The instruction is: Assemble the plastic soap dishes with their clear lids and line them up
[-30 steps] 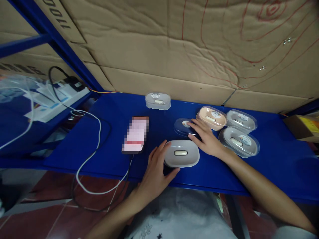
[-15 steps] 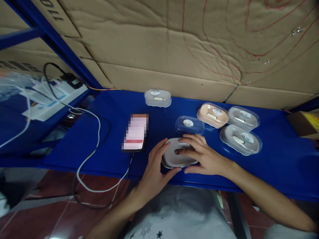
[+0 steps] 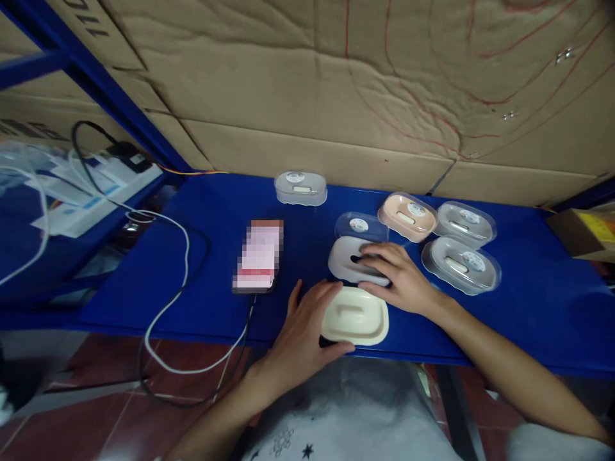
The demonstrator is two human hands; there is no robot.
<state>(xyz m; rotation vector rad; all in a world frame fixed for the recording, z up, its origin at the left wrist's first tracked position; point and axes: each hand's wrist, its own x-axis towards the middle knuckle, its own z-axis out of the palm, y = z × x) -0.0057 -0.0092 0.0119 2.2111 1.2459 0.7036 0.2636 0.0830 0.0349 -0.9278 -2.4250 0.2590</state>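
Spanning the left end of the cream tray (image 3: 360, 314) with the left hand (image 3: 300, 326), leaving a wide gap between fingers on the far left rim and thumb on the near rim. Lying near the front edge of the blue table (image 3: 538, 301), about midway along it, facing open side up and running lengthwise left to right, nearly parallel with that edge. Just beyond, holding the grey tray (image 3: 342, 264) in a narrower grip of the right hand (image 3: 406, 278), setting fingers over the central slot and thumb at the near right rim; also running lengthwise left to right; cannot tell whether resting or raised. Farther right, sitting lidded: a grey box (image 3: 459, 262). Toward the left corner, pointing lengthwise away: a phone (image 3: 259, 256). Behind the grey tray, lying partly hidden: a clear lid (image 3: 361, 226). Standing nearer the back edge: a peach box (image 3: 408, 216).
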